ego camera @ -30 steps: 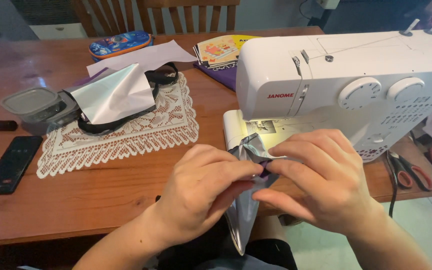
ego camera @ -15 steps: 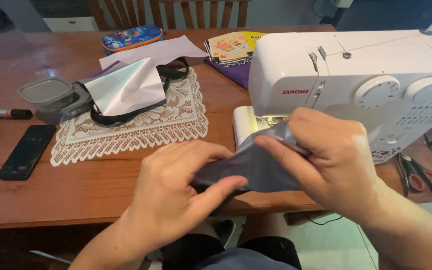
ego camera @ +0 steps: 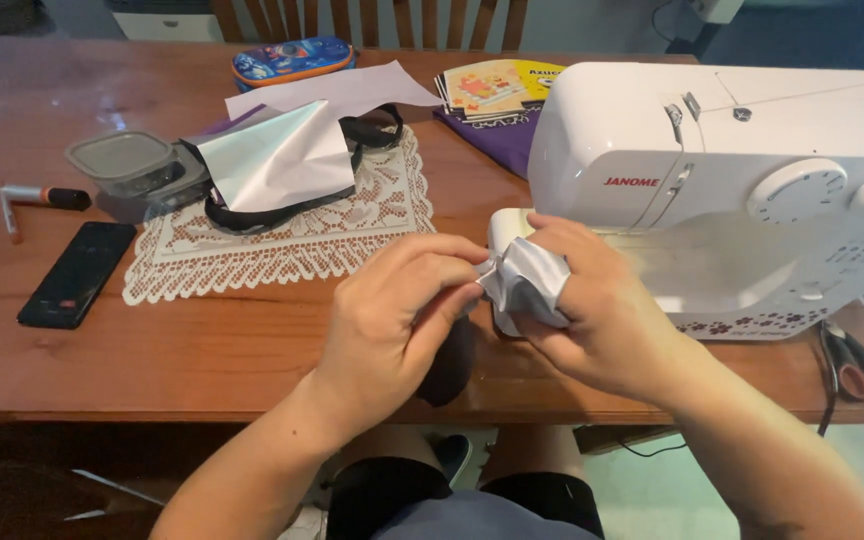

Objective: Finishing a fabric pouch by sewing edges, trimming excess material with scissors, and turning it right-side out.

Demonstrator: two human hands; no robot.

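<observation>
My left hand (ego camera: pixel 397 315) and my right hand (ego camera: pixel 597 310) both grip one small piece of shiny grey fabric (ego camera: pixel 530 280) just in front of the white sewing machine (ego camera: pixel 752 170). The right hand has the cloth bunched over its fingers. The left hand pinches a corner of it with thumb and forefinger. A darker part of the fabric (ego camera: pixel 447 365) hangs below the left palm, over the front edge of the wooden table (ego camera: pixel 202 340).
A lace mat (ego camera: pixel 352 225) carries a folded silver fabric piece (ego camera: pixel 277 160) and black straps. A clear plastic box (ego camera: pixel 132 170), a black phone (ego camera: pixel 77 272) and a marker (ego camera: pixel 42 197) lie left. Booklets (ego camera: pixel 492 85) and a pencil case (ego camera: pixel 292 58) lie behind. Scissors (ego camera: pixel 862 365) lie far right.
The fabric, stretched flat between the hands half a second ago, is now bunched over the right hand's fingers. The left hand has moved up to pinch its corner.
</observation>
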